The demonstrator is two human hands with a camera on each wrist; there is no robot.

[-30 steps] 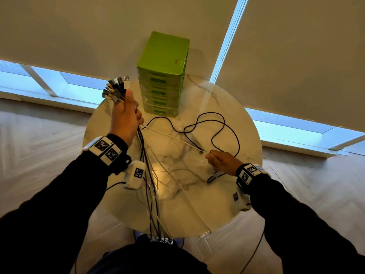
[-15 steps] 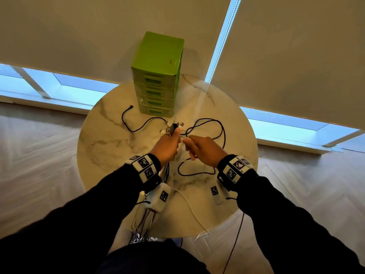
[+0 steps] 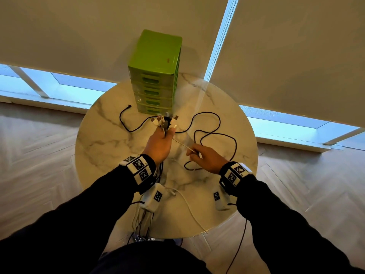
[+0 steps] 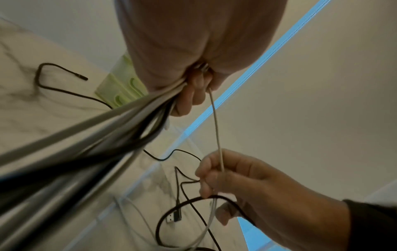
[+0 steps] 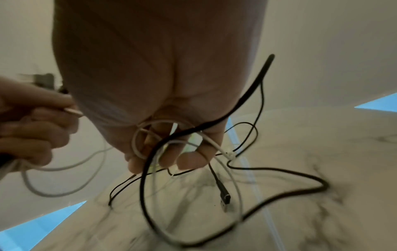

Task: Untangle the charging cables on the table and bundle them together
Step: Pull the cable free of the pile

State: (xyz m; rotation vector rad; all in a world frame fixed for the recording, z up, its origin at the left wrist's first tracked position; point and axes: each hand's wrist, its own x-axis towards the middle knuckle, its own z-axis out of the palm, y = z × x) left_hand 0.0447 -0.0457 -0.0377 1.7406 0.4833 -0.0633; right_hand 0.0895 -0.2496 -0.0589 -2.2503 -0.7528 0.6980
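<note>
My left hand (image 3: 166, 134) grips a bundle of black and white charging cables (image 4: 137, 122), their plug ends (image 3: 166, 121) fanning out just in front of the green drawers. The rest of the bundle hangs under my left wrist over the table's near edge. A white cable (image 3: 180, 142) runs taut from that hand to my right hand (image 3: 192, 151), which pinches it (image 4: 220, 158). In the right wrist view the white cable (image 5: 137, 144) loops around the curled fingers. A loose black cable (image 3: 217, 133) crosses them too and coils on the marble table (image 3: 102, 147); its USB plug (image 5: 224, 197) lies flat.
A green drawer unit (image 3: 156, 76) stands at the table's back. The black cable's other end (image 3: 129, 106) curls left of it. More white cable (image 3: 189, 210) trails off the near edge. Window blinds hang behind; wooden floor surrounds the round table.
My left hand came down from high on the left to the table's centre with the bundle. My right hand met it, then drew back right along the white cable.
</note>
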